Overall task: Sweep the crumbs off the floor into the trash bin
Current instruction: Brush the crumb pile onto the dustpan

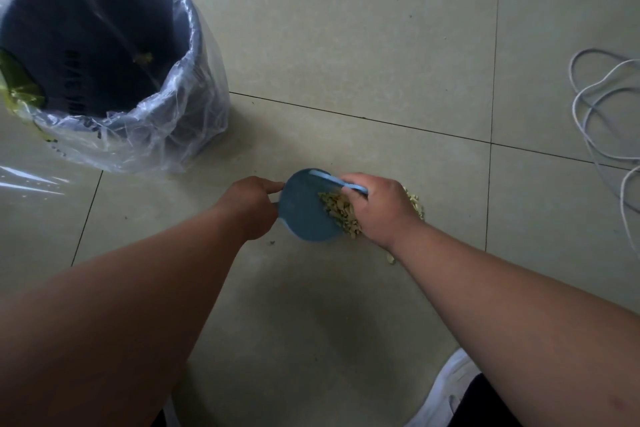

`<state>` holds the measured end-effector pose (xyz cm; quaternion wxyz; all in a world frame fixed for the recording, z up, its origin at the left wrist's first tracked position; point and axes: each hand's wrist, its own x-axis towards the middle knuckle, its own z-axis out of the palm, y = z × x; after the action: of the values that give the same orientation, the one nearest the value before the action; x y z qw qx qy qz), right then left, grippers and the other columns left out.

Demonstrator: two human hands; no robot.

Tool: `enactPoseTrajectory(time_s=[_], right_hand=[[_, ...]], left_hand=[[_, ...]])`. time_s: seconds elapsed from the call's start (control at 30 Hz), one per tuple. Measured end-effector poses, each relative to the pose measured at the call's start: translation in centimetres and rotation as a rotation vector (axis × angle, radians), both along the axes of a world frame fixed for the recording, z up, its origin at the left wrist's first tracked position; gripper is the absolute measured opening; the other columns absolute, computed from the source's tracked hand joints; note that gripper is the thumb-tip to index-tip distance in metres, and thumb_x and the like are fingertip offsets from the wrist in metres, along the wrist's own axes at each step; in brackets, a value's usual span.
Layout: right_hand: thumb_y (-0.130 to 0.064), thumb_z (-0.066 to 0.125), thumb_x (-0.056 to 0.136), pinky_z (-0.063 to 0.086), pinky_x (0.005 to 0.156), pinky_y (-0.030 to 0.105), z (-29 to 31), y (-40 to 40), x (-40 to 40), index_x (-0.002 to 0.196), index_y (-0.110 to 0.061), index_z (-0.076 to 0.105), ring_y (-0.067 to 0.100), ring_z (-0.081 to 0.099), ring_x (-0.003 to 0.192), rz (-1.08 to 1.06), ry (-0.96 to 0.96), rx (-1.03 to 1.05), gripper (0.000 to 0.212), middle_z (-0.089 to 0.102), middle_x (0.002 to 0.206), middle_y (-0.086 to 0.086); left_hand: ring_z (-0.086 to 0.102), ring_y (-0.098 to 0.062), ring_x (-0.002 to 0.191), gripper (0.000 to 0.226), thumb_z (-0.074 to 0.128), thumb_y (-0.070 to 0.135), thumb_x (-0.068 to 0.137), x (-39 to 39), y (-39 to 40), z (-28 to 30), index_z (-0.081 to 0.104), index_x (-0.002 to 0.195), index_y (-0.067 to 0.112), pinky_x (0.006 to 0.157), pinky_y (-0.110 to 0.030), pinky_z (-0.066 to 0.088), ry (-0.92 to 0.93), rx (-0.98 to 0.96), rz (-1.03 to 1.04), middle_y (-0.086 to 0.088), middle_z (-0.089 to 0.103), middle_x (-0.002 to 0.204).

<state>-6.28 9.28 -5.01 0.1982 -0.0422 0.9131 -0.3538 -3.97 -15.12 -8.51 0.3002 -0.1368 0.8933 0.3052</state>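
A small blue dustpan (303,210) rests on the tiled floor in the middle of the view. My left hand (251,206) grips it at its left side. My right hand (375,208) is closed around a small blue brush (332,179) whose handle sticks out toward the upper left over the pan. Pale yellow crumbs (337,213) lie partly in the pan's right edge and partly on the floor under and beside my right hand; the bristles are hidden by the hand. The dark trash bin (194,55), lined with a clear plastic bag, stands at the upper left.
A coiled white cable (595,104) lies on the floor at the right edge. A stray crumb (391,258) sits near my right wrist. My white shoe (450,388) shows at the bottom. Beige floor tiles (346,45) with dark grout lines stretch behind.
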Motion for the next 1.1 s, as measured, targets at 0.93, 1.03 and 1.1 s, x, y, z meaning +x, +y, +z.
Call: enactPoseTrajectory(time_s=[0.93, 1.03, 1.1], right_hand=[[-0.026, 0.056, 0.101, 0.049, 0.081, 0.035, -1.4, 3.2, 4.5, 0.122, -0.017, 0.069, 0.033, 0.064, 0.101, -0.180, 0.005, 0.232, 0.027, 0.070, 0.112, 0.012], [-0.027, 0.055, 0.100, 0.053, 0.081, 0.039, -1.0, 1.8, 5.0, 0.116, -0.018, 0.070, 0.032, 0.063, 0.097, -0.137, 0.014, 0.188, 0.023, 0.070, 0.107, 0.009], [-0.027, 0.055, 0.101, 0.052, 0.081, 0.037, -0.7, 1.2, 5.0, 0.117, -0.018, 0.070, 0.030, 0.063, 0.097, -0.142, 0.018, 0.155, 0.023, 0.070, 0.107, 0.008]], left_hand=[[0.067, -0.035, 0.117, 0.051, 0.081, 0.035, 0.088, 0.8, 3.1, 0.1, 0.068, 0.138, 0.031, 0.080, -0.026, 0.048, -0.046, 0.102, 0.045, -0.017, 0.073, 0.124], [0.072, -0.030, 0.103, 0.047, 0.080, 0.029, 0.090, 1.1, 3.3, 0.5, 0.070, 0.136, 0.030, 0.073, -0.022, 0.041, -0.044, 0.155, 0.088, -0.013, 0.077, 0.112], [0.066, -0.014, 0.068, 0.045, 0.079, 0.023, 0.090, 1.2, 3.3, 0.8, 0.071, 0.134, 0.029, 0.069, -0.022, 0.041, -0.039, 0.183, 0.128, -0.001, 0.072, 0.079]])
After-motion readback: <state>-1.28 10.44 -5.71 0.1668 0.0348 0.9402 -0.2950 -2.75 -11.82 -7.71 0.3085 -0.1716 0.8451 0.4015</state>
